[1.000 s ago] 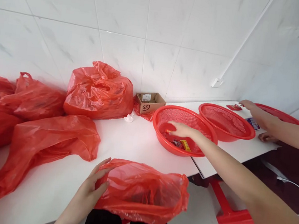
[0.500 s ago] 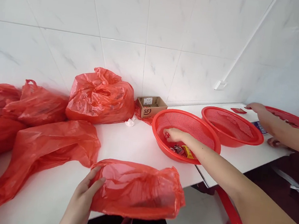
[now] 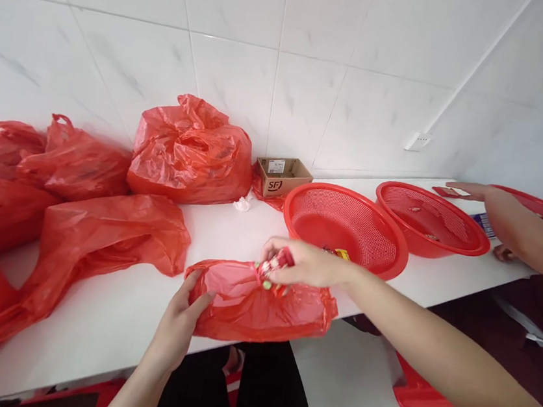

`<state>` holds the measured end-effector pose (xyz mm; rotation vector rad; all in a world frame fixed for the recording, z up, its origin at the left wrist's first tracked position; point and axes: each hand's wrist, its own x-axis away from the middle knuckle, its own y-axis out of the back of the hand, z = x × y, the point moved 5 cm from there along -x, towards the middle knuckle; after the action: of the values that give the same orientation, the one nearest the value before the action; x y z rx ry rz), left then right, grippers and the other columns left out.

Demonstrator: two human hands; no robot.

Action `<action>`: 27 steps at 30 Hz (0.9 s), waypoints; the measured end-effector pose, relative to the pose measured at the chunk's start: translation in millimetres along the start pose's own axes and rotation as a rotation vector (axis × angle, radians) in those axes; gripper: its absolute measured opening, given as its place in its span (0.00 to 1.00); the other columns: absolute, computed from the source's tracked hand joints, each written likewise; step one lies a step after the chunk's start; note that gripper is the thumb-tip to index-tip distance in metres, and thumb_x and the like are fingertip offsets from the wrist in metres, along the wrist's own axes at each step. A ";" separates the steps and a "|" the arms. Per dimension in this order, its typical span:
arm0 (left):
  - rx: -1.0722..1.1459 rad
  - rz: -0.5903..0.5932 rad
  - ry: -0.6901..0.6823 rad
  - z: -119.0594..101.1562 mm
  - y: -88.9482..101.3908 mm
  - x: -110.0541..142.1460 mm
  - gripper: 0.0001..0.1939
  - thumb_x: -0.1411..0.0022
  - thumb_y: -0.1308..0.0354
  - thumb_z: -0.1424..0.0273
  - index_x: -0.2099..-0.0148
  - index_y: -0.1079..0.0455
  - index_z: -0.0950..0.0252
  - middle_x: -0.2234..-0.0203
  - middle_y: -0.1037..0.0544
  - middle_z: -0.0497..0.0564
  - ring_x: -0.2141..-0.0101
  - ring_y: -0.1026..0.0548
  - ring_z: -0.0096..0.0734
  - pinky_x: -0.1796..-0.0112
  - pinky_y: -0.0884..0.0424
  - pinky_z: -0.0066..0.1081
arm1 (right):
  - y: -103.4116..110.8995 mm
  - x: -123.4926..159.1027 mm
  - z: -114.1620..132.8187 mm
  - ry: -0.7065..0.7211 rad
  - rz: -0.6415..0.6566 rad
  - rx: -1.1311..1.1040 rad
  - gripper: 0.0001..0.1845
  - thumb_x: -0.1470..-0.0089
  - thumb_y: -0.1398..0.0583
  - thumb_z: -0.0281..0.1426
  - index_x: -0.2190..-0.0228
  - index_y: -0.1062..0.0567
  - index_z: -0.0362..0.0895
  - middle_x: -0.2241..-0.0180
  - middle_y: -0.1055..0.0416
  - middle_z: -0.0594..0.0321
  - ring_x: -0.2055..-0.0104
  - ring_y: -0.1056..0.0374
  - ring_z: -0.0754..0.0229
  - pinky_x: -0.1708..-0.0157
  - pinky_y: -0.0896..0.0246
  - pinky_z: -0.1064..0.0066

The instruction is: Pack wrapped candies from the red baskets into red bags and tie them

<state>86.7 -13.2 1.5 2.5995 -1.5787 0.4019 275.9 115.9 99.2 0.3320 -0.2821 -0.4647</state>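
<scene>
Here's the handful: small red-wrapped packets, clutched in the right hand, right over the mouth of the open red bag. This could get untidy! The packets poke out past the fingers, so a loose grip might shed one over the rim. Down at the bag, the left hand pinches the left edge between thumb and fingers, and that's the only hold on it. The right end looks unsupported, hanging past the front of the bench; it could sag under a load, and a stray packet would drop towards the lap or the floor.

Now the change! Half a second ago that right hand was down in the near red basket; it has swung across to the bag, while the left hand has kept its grip. A yellow packet stays behind in the basket. Further out, small pieces show in the second basket that I couldn't pick out before, and the co-worker's hand has flattened out.
</scene>
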 end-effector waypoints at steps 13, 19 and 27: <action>-0.155 0.037 -0.020 3.1 5.2 11.2 0.34 0.39 0.43 0.60 0.33 0.44 0.59 0.31 0.46 0.53 0.32 0.49 0.43 0.36 0.47 0.40 | -24.8 -4.5 -36.9 -0.098 -0.132 0.359 0.28 0.45 0.41 0.27 0.43 0.34 0.53 0.43 0.31 0.60 0.43 0.33 0.53 0.46 0.39 0.62; -0.167 0.023 -0.016 4.0 6.9 10.5 0.34 0.39 0.43 0.59 0.33 0.44 0.60 0.32 0.43 0.54 0.33 0.48 0.43 0.36 0.47 0.40 | 39.0 15.7 -20.1 0.031 -0.337 0.264 0.16 0.39 0.45 0.31 0.50 0.28 0.47 0.51 0.25 0.57 0.49 0.29 0.57 0.49 0.34 0.64; -0.434 0.016 -0.176 -4.8 9.8 17.1 0.29 0.39 0.44 0.53 0.38 0.35 0.53 0.38 0.34 0.51 0.35 0.42 0.46 0.36 0.49 0.47 | 111.2 41.2 -108.3 -0.691 -0.087 0.660 0.50 0.58 0.31 0.33 0.35 0.42 0.52 0.40 0.39 0.47 0.53 0.28 0.46 0.63 0.32 0.64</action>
<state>84.7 -31.7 9.9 2.3354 -1.5279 -0.1611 391.0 216.5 50.2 0.8267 -1.1083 -0.5551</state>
